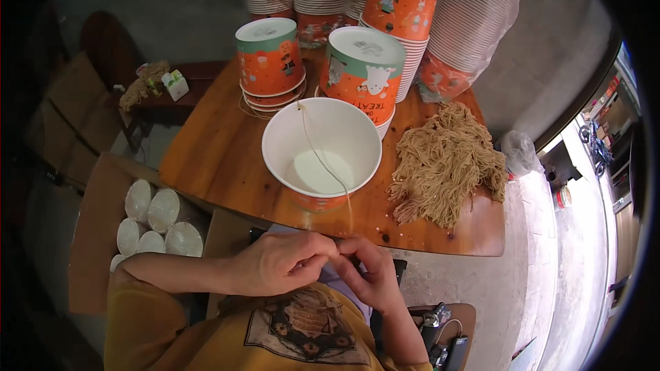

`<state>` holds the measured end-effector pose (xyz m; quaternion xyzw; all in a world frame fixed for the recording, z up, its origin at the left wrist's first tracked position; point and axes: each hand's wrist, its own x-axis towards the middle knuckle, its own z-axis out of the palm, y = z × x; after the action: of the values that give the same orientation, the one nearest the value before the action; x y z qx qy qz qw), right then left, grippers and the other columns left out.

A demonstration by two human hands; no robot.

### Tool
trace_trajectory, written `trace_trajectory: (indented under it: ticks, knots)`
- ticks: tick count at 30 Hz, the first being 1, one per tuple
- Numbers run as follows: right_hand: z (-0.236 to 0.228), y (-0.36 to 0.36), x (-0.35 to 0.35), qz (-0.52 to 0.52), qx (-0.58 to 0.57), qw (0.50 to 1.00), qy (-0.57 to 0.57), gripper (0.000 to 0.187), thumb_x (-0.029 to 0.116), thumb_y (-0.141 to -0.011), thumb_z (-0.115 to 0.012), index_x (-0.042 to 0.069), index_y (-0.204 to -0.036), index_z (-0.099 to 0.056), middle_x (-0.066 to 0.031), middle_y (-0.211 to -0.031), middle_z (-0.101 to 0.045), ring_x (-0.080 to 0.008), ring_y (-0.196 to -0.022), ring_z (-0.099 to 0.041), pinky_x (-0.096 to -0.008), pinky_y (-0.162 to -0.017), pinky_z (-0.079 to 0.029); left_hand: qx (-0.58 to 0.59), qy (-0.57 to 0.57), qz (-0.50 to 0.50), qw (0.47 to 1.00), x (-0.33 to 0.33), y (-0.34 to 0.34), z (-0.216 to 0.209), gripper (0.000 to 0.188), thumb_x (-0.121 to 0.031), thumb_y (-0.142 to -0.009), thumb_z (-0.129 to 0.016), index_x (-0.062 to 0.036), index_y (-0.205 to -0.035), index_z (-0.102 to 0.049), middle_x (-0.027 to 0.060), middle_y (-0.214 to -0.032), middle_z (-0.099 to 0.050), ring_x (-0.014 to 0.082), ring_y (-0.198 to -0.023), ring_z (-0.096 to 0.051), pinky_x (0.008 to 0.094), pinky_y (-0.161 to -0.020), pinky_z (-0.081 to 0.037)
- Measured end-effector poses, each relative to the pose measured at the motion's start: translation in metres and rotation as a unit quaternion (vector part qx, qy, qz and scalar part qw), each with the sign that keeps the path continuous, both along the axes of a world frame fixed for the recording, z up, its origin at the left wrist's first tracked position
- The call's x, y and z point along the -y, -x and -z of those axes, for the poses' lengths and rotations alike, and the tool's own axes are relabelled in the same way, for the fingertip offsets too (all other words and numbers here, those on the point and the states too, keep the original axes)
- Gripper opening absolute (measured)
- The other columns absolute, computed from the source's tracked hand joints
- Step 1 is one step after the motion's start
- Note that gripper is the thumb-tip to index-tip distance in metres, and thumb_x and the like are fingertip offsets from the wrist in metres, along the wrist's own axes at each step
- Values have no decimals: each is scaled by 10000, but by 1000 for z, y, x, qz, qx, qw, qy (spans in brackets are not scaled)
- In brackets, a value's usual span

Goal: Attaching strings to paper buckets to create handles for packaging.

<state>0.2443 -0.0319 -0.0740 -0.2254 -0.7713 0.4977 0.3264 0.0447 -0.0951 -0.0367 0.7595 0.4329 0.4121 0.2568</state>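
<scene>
A white-lined orange paper bucket [321, 153] stands upright near the front edge of the wooden table [213, 158]. A thin tan string [323, 158] runs from its far rim down through the inside and over the near rim to my hands. My left hand [282, 263] and my right hand [368, 275] meet just below the table edge, fingertips pinched together on the string's end. A heap of tan strings [447, 161] lies on the table to the right of the bucket.
Upside-down orange buckets [270, 58] and tall nested stacks [399, 7] crowd the back of the table, some in a plastic bag [474, 20]. A cardboard box [96, 233] at my left holds several white cups [159, 220]. A small dark table [172, 93] stands far left.
</scene>
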Motion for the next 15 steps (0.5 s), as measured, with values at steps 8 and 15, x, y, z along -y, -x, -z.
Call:
trace_trajectory:
  ticks: [8,15]
  knots:
    - [-4,-2,-21,192,-170,965,51,46,16,-938,-542,18,-930,-587,0,-811,-570,-53,-671,-474,-201,-595,-395,-228,-190,-181,938,-45,23,-31,266,-122,-811,-694,-66,-1039,-569,67,-898,-556,300,-891,-547,405,-834,-428]
    - [-18,-6,-62,351,-285,891,46,95,79,-981,-497,47,-945,-579,63,-673,-429,-8,-550,-316,-182,-478,-237,-186,-23,-79,979,-55,48,-43,140,-106,-855,-596,-32,-966,-639,92,-854,-553,275,-863,-565,387,-770,-450]
